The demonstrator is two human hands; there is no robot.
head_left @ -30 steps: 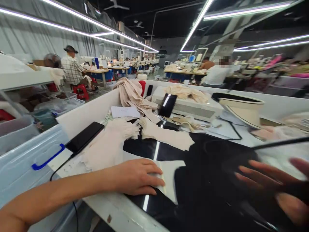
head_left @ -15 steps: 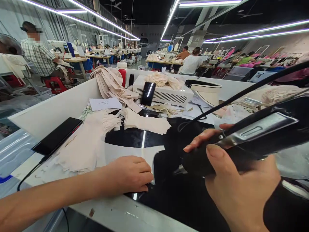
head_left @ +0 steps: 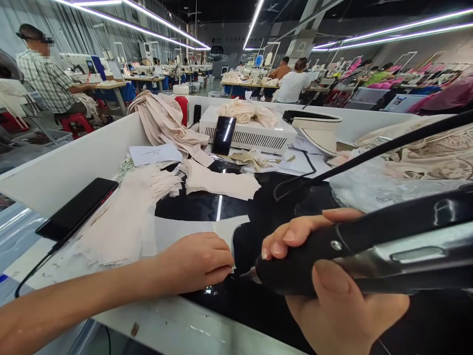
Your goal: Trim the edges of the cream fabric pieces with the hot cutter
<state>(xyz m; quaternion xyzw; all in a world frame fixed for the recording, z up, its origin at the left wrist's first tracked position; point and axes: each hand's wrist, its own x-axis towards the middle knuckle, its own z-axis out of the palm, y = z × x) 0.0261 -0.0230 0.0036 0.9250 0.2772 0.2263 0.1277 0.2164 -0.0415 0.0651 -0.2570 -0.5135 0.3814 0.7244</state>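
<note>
My right hand (head_left: 332, 291) grips a black hand tool (head_left: 369, 246) with a thick cable running up to the right; its tip points left toward my left hand. My left hand (head_left: 195, 261) rests with curled fingers on the edge of a pale piece of fabric (head_left: 185, 231) lying on the glossy black table top (head_left: 207, 207). Black fabric (head_left: 266, 222) lies under and beside the tool tip. Whether the left fingers pinch the pale fabric is not clear.
Beige fabric pieces (head_left: 125, 217) are heaped at the left beside a black phone (head_left: 77, 207) on a cable. A white machine box (head_left: 251, 133), a second phone (head_left: 223, 135), a paper slip (head_left: 155, 154) and a fabric pile stand behind. Other people sit at tables in the background.
My right hand came in from the right, took hold of the black tool and brought its tip down close to my left hand. The left hand stayed on the pale fabric.
</note>
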